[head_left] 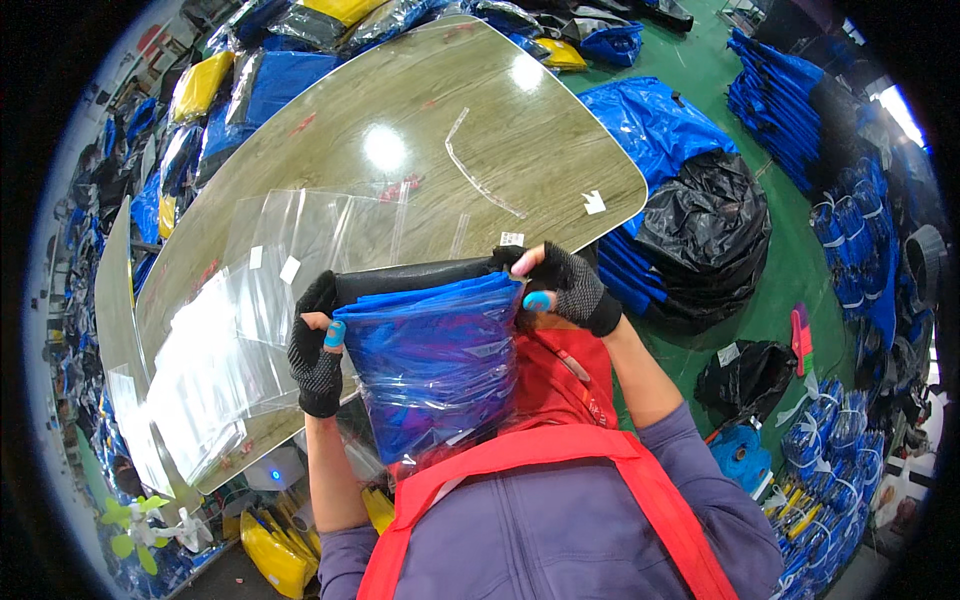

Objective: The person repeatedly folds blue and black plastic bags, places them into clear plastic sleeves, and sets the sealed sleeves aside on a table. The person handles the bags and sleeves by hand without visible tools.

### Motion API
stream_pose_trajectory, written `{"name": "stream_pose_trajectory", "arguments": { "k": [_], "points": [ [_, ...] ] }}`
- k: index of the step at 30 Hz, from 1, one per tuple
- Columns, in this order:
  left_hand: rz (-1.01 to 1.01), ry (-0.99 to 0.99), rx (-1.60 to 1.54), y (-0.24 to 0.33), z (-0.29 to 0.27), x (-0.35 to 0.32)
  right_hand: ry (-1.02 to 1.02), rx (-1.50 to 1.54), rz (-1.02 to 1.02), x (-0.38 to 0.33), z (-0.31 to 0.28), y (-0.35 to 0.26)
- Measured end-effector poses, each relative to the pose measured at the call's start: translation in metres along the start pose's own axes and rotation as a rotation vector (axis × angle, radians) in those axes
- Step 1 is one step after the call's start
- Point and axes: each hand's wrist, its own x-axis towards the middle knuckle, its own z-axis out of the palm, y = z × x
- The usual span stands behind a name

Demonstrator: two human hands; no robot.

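Observation:
Between my hands a transparent plastic bag [430,400] hangs at the table's near edge, against my front. Inside it is a folded bundle of blue fabric [435,335] with a black band [415,275] along its top. My left hand [318,350], in a dark dotted glove with blue tape on the thumb, grips the bundle's upper left corner. At the upper right corner, my right hand [570,290] closes on the bag's edge, its thumb also taped blue. The gloves leave some fingertips bare. My palms and some fingers are hidden.
The wood-patterned table [330,150] carries flat transparent bags [215,350], white labels and a plastic strip [470,170]. Wrapped blue and yellow bundles [280,85] are heaped beyond it. To the right, a large blue-black pile [700,220] stands on the green floor, near tied blue bundles [825,440].

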Motion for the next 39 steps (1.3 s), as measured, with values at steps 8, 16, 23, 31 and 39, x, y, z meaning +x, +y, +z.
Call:
{"name": "stream_pose_trajectory", "arguments": {
  "k": [8,16,23,31,39],
  "points": [
    [0.008,-0.026,0.020,-0.005,0.004,0.008,0.163,-0.170,-0.008,-0.003,0.003,0.023],
    [-0.063,0.215,0.065,-0.009,0.016,0.004,0.219,-0.502,-0.045,0.020,0.009,0.009],
    [-0.015,0.232,0.030,-0.008,0.025,0.007,0.397,-0.398,-0.190,0.023,0.020,-0.001],
    [-0.130,0.314,-0.079,-0.014,0.035,0.014,0.611,-0.200,-0.178,0.034,0.022,0.005],
    [-0.443,0.383,-0.279,0.000,0.052,0.019,0.409,-0.342,0.226,0.045,0.010,-0.047]
  ]
}}
